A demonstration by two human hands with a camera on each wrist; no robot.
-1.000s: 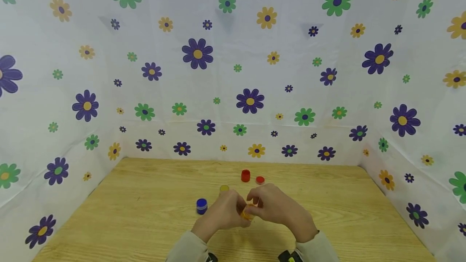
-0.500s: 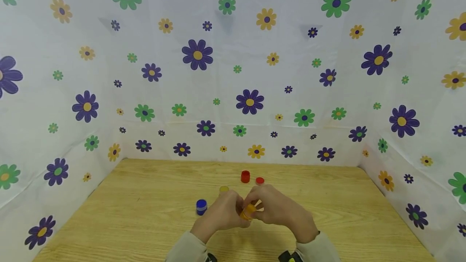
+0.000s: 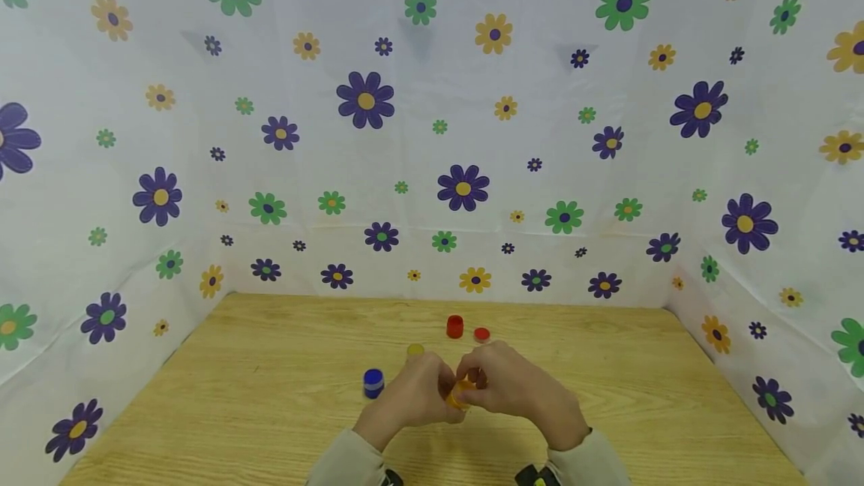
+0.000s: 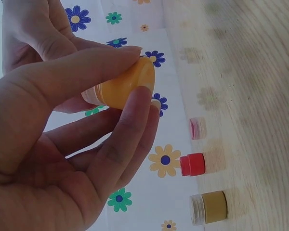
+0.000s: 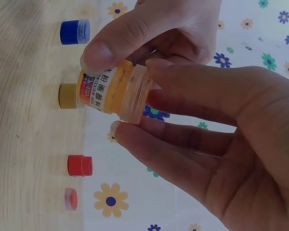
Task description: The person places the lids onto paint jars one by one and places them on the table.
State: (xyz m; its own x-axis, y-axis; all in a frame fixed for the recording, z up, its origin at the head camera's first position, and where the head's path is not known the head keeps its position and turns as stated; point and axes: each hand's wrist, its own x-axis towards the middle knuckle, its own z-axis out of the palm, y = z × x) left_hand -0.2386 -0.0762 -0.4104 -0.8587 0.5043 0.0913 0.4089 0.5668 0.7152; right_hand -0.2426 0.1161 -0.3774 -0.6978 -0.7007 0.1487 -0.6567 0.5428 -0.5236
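My left hand [image 3: 421, 394] grips the body of a small orange paint jar [image 5: 106, 89] with thumb and fingers. A printed label shows on the jar in the right wrist view. It is tilted, its clear ribbed lid [image 5: 134, 94] turned toward my right hand [image 3: 509, 381], which pinches that lid between thumb and fingertips. Both hands are raised in front of me over the wooden table [image 3: 283, 366]. In the head view the fingers hide much of the jar.
Beyond the hands stands an uncapped red paint jar [image 3: 455, 327], with its red lid [image 3: 482, 334] lying to its right. A mustard-yellow jar [image 3: 415, 349] is partly behind my left hand. Left of that hand is a blue jar [image 3: 373, 383]. Flower-printed cloth [image 3: 432, 133] surrounds the table.
The right fingers have shifted round the lid, opening out half a second ago and closing in again now. The left hand and the other jars stay in place.
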